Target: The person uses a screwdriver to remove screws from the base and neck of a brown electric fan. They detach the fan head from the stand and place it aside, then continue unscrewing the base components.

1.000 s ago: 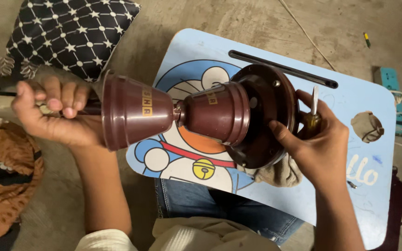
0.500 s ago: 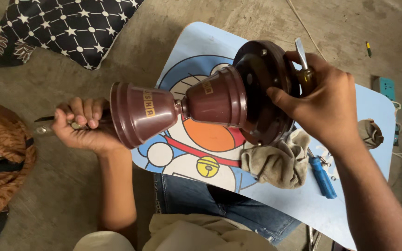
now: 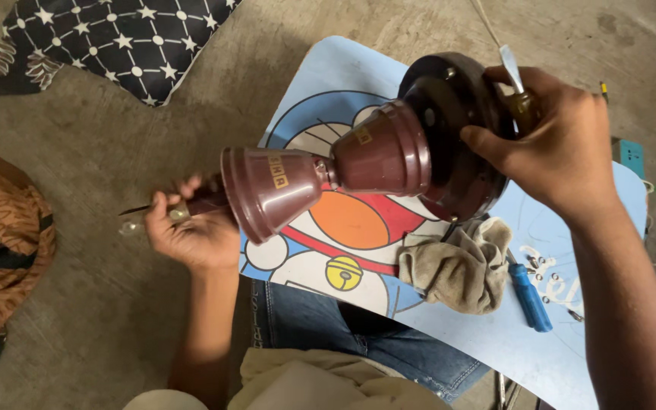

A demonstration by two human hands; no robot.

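Right, you hold the brown ceiling-fan motor assembly (image 3: pixel 389 163) tilted above the blue lap table (image 3: pixel 495 326). Your right hand (image 3: pixel 556 144) is wrapped over the round motor housing (image 3: pixel 457 129) on the far right, a screwdriver (image 3: pixel 521 91) pinched in the same grip. Your left hand (image 3: pixel 191 228) is closed around the downrod (image 3: pixel 184 209) on the left. It looks heavy, rigid and glossy, so support the housing rim. A rag (image 3: pixel 457 266) and a blue-handled screwdriver (image 3: pixel 529 292) lie beneath.
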